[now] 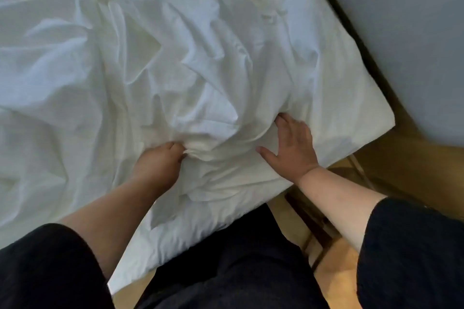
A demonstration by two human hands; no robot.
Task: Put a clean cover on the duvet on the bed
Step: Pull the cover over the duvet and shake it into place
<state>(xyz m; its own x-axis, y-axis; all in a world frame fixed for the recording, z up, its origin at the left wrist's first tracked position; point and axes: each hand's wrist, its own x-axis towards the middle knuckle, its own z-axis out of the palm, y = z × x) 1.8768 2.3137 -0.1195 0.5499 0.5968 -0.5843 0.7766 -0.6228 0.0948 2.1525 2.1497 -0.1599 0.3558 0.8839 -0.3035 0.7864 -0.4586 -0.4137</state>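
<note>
A rumpled white duvet cover (pixel 175 57) fills the upper left and middle of the frame, spread over the bed with deep creases running toward the lower centre. Whether the duvet itself is inside the fabric cannot be told. One corner of the cover (pixel 376 118) lies flat at the right, reaching toward the grey wall (pixel 414 32) in the upper right.

The left hand (pixel 158 160), low in the middle of the frame, has its fingers curled in, pinching a bunch of the cover where the folds gather. The fingertips are buried in the cloth, so how much they hold is hidden.

The right hand (pixel 292 145), just right of centre, lies on the cover with fingers straight and spread, thumb pointing left, palm pressing the fabric down. It grips nothing. The two hands sit near each other, with a ridge of bunched cloth between them.

Both forearms come up from black sleeves (pixel 411 258) at the lower corners. Dark trousers (pixel 226 271) show at the bottom centre, against the cover's near edge. A wooden floor (pixel 334 278) shows at the lower right.
</note>
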